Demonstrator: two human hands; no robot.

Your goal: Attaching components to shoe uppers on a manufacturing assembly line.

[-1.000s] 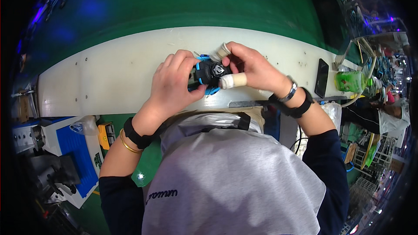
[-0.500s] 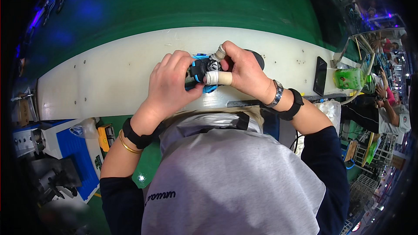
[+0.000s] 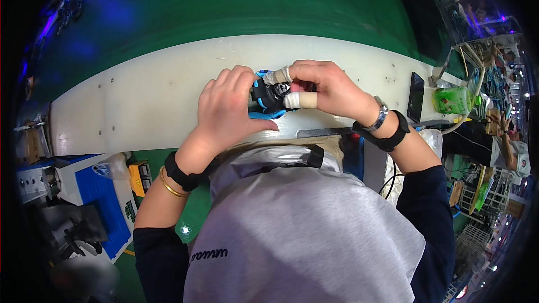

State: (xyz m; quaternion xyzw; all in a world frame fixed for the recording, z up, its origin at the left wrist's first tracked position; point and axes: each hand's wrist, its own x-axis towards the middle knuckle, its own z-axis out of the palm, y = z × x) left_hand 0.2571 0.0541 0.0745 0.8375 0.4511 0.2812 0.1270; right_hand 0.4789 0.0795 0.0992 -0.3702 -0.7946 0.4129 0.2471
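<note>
At the middle of the desk, the left hand cups the black-blue piece; how firm that grip is, I cannot tell. The right hand is clamped on its end toward the desk's right. The step seems two-handed handling, calling next for steadiness. Since a moment ago, the left thumb has straightened toward the desk's near edge.
</note>
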